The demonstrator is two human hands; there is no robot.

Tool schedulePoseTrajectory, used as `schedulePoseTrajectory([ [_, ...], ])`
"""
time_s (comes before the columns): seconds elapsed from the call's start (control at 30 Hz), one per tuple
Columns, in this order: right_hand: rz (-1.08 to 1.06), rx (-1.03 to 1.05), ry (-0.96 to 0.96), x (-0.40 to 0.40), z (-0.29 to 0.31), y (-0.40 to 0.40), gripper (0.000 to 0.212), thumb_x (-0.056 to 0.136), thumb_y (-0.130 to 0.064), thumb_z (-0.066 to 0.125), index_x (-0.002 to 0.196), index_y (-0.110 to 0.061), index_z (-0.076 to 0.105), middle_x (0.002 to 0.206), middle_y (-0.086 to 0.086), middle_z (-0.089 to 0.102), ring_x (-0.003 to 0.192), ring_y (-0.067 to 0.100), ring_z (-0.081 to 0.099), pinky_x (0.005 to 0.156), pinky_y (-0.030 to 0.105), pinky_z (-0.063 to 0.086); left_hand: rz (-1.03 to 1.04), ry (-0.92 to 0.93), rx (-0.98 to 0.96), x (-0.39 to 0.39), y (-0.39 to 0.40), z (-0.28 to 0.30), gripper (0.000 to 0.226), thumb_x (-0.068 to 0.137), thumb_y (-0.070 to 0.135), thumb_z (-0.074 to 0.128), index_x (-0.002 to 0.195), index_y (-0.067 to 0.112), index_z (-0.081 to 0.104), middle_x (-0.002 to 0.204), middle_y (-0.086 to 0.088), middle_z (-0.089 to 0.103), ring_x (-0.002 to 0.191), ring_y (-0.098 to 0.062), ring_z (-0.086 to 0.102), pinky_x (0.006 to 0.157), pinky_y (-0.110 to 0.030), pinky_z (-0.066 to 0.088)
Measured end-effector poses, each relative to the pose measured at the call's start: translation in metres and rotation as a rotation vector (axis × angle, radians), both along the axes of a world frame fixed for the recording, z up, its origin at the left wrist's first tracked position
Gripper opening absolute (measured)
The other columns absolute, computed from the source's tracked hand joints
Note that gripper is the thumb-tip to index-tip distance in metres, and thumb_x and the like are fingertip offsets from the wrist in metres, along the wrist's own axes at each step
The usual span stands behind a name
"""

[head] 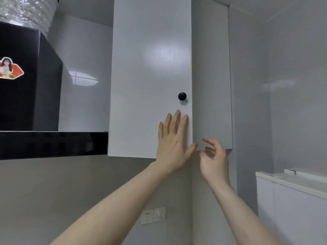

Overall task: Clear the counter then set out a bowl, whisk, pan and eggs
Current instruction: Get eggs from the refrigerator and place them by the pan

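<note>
My left hand [172, 144] lies flat against the white cabinet door [150, 76], fingers straight and spread wide, pressing on the door's lower right corner just below its round black knob [182, 96]; the thumb reaches out toward the door's right edge. My right hand [214, 156] hovers just right of that same corner, beside the cabinet's grey side panel [212, 85], fingers loosely curled and parted, holding nothing; whether the fingertips touch the panel's bottom edge I cannot tell. The door stands shut or nearly so, flush along its right edge. Left of the cabinet door hangs a black range hood [44, 144] with a colourful sticker [10, 68] on its upper box and a silvery duct [30, 11] above that. Below the cabinet door, on the grey wall, sit two white wall sockets [153, 215]. Lower right of the door is a white unit [292, 200]. No bowl, whisk, pan or eggs show anywhere in view.
</note>
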State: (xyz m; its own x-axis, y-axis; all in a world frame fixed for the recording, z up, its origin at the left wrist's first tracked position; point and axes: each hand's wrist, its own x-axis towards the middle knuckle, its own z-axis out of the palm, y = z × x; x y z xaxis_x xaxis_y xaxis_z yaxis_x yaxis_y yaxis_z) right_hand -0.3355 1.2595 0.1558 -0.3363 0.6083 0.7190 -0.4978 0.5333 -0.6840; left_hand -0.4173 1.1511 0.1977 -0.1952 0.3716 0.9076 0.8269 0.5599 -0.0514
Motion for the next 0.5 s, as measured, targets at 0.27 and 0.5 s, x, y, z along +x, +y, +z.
schedulePoseTrajectory([
  [0.27, -0.075, 0.047, -0.087, 0.001, -0.012, 0.013, 0.048, 0.092, 0.001, 0.051, 0.127, -0.031, 0.058, 0.131, -0.011, 0.049, 0.120, 0.006, 0.050, 0.082, 0.007, 0.037, 0.169, 0.218, -0.272, -0.094, -0.033, -0.005, 0.074, 0.102, 0.051, 0.042, 0.163, 0.024, 0.009, 0.170, -0.001, -0.006, 0.156, -0.027, -0.012, 0.125, -0.053, 0.003],
  [0.5, -0.093, 0.083, -0.186, -0.008, -0.016, 0.011, 0.056, 0.091, -0.002, 0.055, 0.139, -0.031, 0.052, 0.140, -0.014, 0.046, 0.124, 0.006, 0.048, 0.092, 0.015, 0.037, 0.223, 0.220, -0.359, -0.117, -0.035, -0.004, 0.076, 0.103, 0.045, 0.037, 0.162, 0.024, -0.005, 0.168, -0.003, -0.020, 0.152, -0.027, -0.027, 0.123, -0.047, -0.017],
])
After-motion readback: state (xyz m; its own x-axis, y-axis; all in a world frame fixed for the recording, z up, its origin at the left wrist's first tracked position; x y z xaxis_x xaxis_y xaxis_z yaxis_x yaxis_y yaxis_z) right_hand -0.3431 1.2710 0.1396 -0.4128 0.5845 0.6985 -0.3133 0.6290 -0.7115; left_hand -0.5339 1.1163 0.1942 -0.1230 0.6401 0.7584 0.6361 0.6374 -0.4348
